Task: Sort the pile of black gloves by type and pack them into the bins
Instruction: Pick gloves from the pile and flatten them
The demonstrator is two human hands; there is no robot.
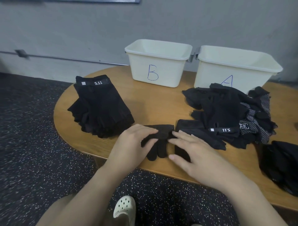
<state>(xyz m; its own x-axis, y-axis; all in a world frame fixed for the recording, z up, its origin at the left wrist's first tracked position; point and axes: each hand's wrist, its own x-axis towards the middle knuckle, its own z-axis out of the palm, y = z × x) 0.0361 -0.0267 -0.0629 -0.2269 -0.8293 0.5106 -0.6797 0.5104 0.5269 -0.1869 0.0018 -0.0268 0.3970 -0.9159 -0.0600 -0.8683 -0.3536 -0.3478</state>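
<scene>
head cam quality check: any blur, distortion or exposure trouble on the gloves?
Head view: wide-angle bowing bends the table edge and wall rail; soft overall, no glare. Black gloves crush to near-featureless dark in the stack and pile; only 5.11 labels and white dots read. Left hand and right hand slightly smeared.

a rounded wooden table fills the middle, its curved edge sweeping down the left side. below and around it, dark flooring speckled with white flecks. behind, a plain grey wall, and a thin metal rail running along it low down, with a small bracket at the left. bottom centre, a cream perforated clog sits on the floor. top left, the dark edge of a frame.
</scene>
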